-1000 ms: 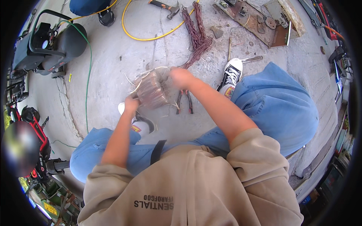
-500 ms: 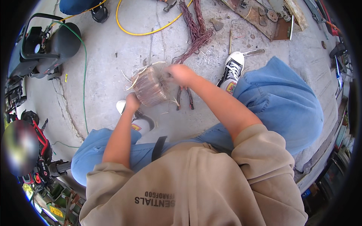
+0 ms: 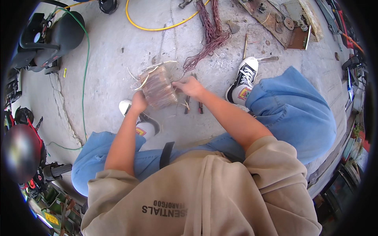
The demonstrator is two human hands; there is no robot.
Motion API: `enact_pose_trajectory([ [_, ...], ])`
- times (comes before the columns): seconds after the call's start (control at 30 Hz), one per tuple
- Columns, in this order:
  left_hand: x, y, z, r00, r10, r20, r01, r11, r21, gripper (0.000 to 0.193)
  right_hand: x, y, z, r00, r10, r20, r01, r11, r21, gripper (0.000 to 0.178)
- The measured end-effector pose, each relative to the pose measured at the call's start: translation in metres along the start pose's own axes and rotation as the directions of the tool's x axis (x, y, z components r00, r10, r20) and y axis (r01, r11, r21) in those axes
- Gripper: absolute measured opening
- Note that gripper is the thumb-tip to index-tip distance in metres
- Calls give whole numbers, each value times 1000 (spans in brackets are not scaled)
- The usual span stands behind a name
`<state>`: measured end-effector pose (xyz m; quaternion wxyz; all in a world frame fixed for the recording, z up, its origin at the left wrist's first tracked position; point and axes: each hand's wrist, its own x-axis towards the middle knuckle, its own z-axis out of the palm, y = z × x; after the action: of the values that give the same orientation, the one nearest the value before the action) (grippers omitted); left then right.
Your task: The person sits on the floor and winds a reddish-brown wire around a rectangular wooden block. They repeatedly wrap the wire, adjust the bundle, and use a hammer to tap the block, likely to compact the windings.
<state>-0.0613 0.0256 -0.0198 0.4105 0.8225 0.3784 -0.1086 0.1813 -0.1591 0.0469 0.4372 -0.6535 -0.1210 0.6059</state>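
A drum-shaped motor stator [image 3: 160,88] with copper-brown windings and loose white lead wires sits tilted above the floor, somewhat blurred. My left hand [image 3: 139,102] is closed on its lower left edge. At the stator's right end, the fingers of my right hand [image 3: 191,86] are pinched together; what lies between them is too small to make out. Partly behind that hand, pliers [image 3: 201,107] with red and black handles lie on the concrete. A long bundle of reddish copper wire [image 3: 210,37] stretches away just beyond my right hand.
My sneakers [image 3: 245,76] flank the work. A yellow hose [image 3: 147,29] curves across the far floor, near a hammer [image 3: 184,4]. Far left stands a black air compressor [image 3: 65,33] with a green hose [image 3: 85,78]. At far right lies a board [image 3: 271,23] with metal scraps.
The stator has turned, showing more of its side and less of its right end. My right hand has moved slightly down and right; the left stays on the edge. The whole view has shifted slightly.
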Motion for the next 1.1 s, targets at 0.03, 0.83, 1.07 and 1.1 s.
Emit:
enact_pose_trajectory([
  [0.03, 0, 15, -5, 999, -13, 29, 14, 1000, -15, 38, 6, -4, -3, 994, 79, 70, -86, 989, 116, 28],
  [0.83, -20, 70, -31, 899, -258, 354, 414, 767, -491, 41, 22, -38, -12, 910, 337, 243, -323, 942, -95, 7],
  [1.07, -59, 103, -33, 750, -475, 460, 594, 178, -785, 26, 46, -20, -16, 940, 257, 222, -168, 920, -354, 7],
  [1.1, -65, 115, -33, 754, -460, 468, 557, 71, -827, 22, 43, -21, -15, 941, 241, 235, -148, 923, -355, 7],
])
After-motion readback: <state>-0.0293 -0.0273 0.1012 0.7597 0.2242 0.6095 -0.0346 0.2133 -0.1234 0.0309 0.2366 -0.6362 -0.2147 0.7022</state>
